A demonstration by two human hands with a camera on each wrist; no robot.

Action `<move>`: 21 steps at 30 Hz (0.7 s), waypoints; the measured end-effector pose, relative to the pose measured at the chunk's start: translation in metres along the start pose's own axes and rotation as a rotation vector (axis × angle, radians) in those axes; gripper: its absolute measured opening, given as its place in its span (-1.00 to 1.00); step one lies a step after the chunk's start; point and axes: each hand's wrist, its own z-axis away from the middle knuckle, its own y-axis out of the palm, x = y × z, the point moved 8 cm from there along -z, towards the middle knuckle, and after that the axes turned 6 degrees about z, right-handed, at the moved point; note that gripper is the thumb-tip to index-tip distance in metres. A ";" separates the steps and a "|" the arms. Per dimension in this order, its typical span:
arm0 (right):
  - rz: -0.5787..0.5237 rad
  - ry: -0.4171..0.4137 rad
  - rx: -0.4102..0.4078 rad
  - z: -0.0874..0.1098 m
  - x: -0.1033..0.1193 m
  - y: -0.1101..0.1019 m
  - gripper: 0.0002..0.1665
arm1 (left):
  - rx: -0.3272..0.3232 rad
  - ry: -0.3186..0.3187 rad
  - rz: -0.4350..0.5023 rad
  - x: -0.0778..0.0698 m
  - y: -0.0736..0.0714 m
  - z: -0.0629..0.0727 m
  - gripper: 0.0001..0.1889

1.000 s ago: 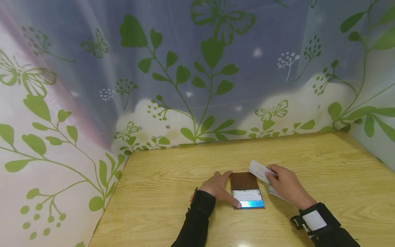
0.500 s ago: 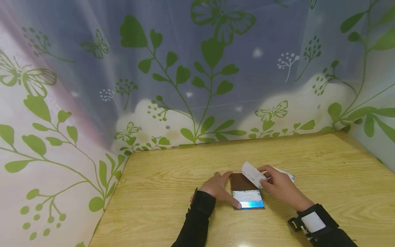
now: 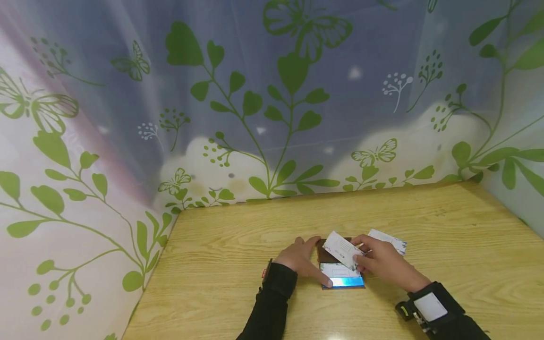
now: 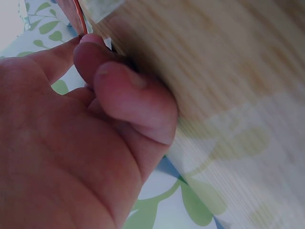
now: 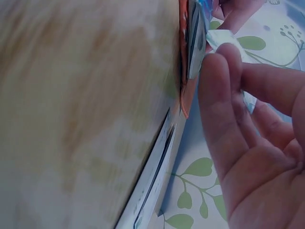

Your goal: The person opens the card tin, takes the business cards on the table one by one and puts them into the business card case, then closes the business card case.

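A brown card case (image 3: 329, 255) lies on the table with a white card (image 3: 340, 270) in its lower part, behind a shiny blue band (image 3: 347, 282). My left hand (image 3: 299, 259) grips the case's left side, thumb on the band's left end, a fingertip at the upper left corner. Between thumb and fingers my right hand (image 3: 384, 262) pinches another white printed card (image 3: 340, 246), tilted over the brown part of the case. Past the right hand's knuckles lie more white cards (image 3: 388, 240); in the right wrist view they form a thin stack (image 5: 147, 186) on the table.
The wood-grain table (image 3: 238, 236) reaches back to a curtain (image 3: 297, 118) with green leaves and butterflies. More patterned cloth (image 3: 76, 212) closes off the left side. Both wrists wear black straps.
My right hand has brought its card left and down over the case and turned its face up. The other cards, earlier seen below the hand, now show beyond it. My left hand stays put.
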 end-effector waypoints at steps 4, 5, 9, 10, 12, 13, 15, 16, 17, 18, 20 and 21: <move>0.074 0.001 0.001 -0.001 -0.003 0.000 -0.63 | -0.001 0.004 -0.003 0.000 0.001 0.000 0.28; 0.103 -0.009 -0.001 -0.001 -0.003 -0.001 -0.63 | -0.001 0.005 -0.003 0.000 0.001 0.000 0.28; 0.204 -0.032 0.002 -0.002 -0.002 -0.001 -0.61 | -0.004 0.007 -0.002 0.001 0.001 -0.001 0.28; 0.217 -0.039 0.006 -0.002 -0.002 -0.001 -0.61 | -0.006 0.006 -0.001 0.001 0.001 -0.001 0.28; 0.235 -0.046 0.017 -0.001 -0.002 0.000 -0.60 | -0.009 0.004 0.001 0.001 0.001 -0.001 0.29; 0.242 -0.050 0.021 -0.001 -0.001 0.000 -0.59 | -0.010 0.003 0.003 0.001 0.001 -0.001 0.29; 0.258 -0.062 0.028 -0.001 -0.001 0.001 -0.60 | -0.010 0.002 0.008 0.001 0.001 -0.001 0.29; 0.264 -0.069 0.031 -0.001 0.000 0.001 -0.60 | -0.009 0.002 0.011 0.001 0.001 -0.001 0.29; 0.268 -0.078 0.034 -0.001 0.000 0.002 -0.60 | -0.009 0.002 0.014 0.001 0.001 -0.001 0.29; 0.273 -0.086 0.035 -0.001 0.001 0.002 -0.60 | -0.007 0.001 0.014 0.001 0.001 -0.001 0.28; 0.276 -0.102 0.038 -0.001 0.002 0.003 -0.61 | -0.004 -0.001 0.013 0.002 0.001 -0.001 0.28; 0.275 -0.107 0.041 -0.001 0.002 0.003 -0.61 | -0.003 -0.002 0.013 0.002 0.001 -0.001 0.28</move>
